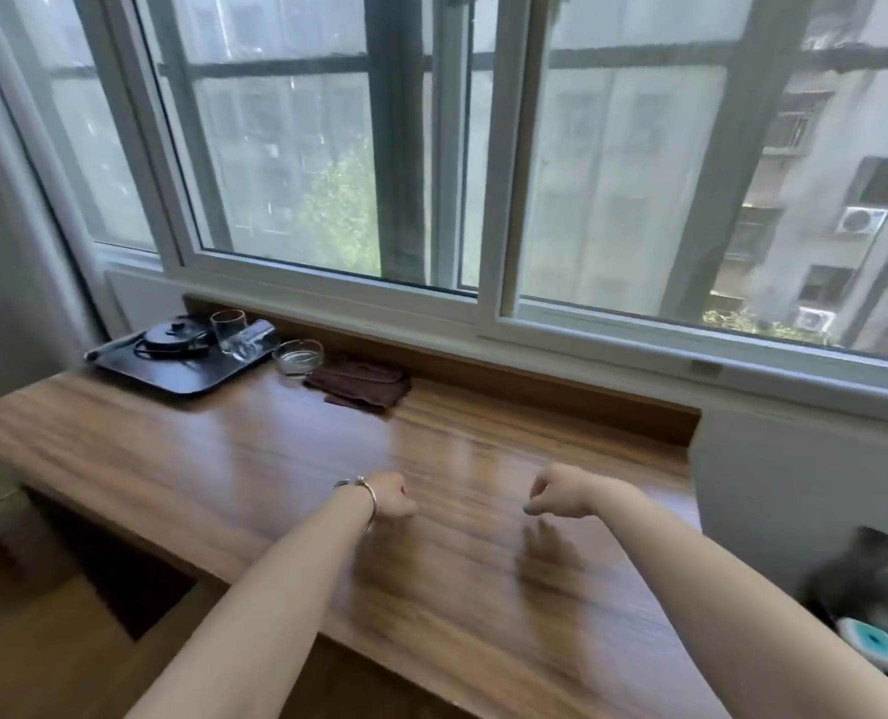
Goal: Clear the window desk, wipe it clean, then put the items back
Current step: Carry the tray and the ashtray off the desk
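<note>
The wooden window desk (255, 459) runs under the window. At its far left lies a black tray (172, 376) carrying a black teapot (172, 337) and two clear glasses (229, 324), one upright and one on its side. A glass ashtray (298, 355) stands beside the tray. A folded brown cloth (361, 384) lies to its right. My left hand (390, 498), with a bracelet at the wrist, hovers over the desk's middle with fingers curled and nothing in it. My right hand (561, 493) is likewise curled and empty, a short way to the right.
A white sliding window frame (488, 303) rises directly behind the desk. A white wall block (795, 485) bounds the desk on the right. Blurred dark objects and a teal-and-white item (878, 640) sit at the lower right. Wooden flooring shows at the lower left.
</note>
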A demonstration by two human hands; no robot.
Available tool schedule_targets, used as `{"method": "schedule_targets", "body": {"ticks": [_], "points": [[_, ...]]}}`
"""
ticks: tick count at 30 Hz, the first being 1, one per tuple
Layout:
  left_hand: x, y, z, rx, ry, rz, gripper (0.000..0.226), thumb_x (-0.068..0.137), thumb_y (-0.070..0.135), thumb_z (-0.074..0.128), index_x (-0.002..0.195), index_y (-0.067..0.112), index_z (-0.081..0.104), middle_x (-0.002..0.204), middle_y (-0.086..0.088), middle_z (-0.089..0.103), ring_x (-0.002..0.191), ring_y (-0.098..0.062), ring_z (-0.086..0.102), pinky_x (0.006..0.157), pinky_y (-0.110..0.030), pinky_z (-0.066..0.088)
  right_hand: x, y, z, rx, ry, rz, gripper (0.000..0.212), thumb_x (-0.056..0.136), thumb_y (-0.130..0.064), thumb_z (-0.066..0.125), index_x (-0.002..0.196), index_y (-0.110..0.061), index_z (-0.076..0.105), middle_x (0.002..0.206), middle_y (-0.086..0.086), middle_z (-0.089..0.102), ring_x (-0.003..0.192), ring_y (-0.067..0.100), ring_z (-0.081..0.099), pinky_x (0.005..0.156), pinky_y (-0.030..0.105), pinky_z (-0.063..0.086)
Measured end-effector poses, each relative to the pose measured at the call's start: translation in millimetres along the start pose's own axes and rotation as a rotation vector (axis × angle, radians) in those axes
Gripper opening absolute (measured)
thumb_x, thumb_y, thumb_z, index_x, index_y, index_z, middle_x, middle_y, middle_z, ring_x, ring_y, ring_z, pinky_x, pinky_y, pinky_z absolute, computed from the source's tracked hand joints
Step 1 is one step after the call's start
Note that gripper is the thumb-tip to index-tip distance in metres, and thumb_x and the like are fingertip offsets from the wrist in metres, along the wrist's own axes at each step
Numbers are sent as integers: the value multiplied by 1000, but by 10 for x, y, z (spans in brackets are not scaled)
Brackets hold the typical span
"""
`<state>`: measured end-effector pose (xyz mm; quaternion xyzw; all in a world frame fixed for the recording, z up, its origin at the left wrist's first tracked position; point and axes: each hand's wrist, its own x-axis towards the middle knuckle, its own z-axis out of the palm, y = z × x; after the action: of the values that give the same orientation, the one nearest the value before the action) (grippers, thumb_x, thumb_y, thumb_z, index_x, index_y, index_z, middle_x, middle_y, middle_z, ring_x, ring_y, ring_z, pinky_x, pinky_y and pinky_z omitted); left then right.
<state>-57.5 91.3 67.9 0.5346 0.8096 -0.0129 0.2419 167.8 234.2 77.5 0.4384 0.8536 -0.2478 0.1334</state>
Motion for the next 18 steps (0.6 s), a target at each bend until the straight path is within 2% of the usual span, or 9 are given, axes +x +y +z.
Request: {"method": "schedule_targets", "body": {"ticks": [1,4,7,10,12,16,18], "points": [[-78,-227,-20,-23,9,-45,22,89,20,49,79,8,65,89,-17,63,86,-26,62,74,-30,48,80,-217,51,-19,-33,-38,39,94,-38,62,122,-11,65,125,4,63,109,21,58,90,33,47],[-278,-843,-66,-76,64,-192,29,90,23,51,103,4,68,110,-16,68,97,-26,63,82,-29,48,303,-839,167,-76,-63,-134,38,94,-38,63,122,-13,65,126,4,62,113,21,57,90,31,46],[-450,-1385,-43,-128,105,-297,32,90,30,53,105,5,66,113,-16,66,98,-26,62,87,-31,49,512,-1379,250,-125,-85,-215,37,93,-37,63,122,-13,64,125,4,62,113,22,58,90,32,46],[-612,-1850,8,-171,152,-394,30,85,35,55,104,15,65,113,-8,66,104,-24,62,92,-32,50,712,-1866,328,-164,-95,-280,35,94,-38,62,120,-14,65,122,3,63,109,20,57,88,31,45],[-667,-2115,14,-198,189,-415,30,84,34,55,105,15,63,116,-9,63,106,-26,60,92,-33,49,847,-2150,374,-156,-98,-327,32,94,-37,63,116,-15,65,114,0,64,103,18,57,86,30,45],[-721,-2517,-39,-262,270,-432,50,89,31,54,136,15,46,132,-10,48,121,-28,50,101,-33,42,1123,-2594,459,-47,-104,-396,22,95,-31,63,107,-14,67,93,-5,63,85,13,61,73,26,47],[-681,-2728,-96,-287,302,-447,58,89,33,54,143,17,39,134,-10,46,123,-27,48,101,-31,40,1308,-2787,497,45,-84,-407,15,95,-28,63,99,-14,67,86,-8,63,74,9,64,62,22,47]]}}
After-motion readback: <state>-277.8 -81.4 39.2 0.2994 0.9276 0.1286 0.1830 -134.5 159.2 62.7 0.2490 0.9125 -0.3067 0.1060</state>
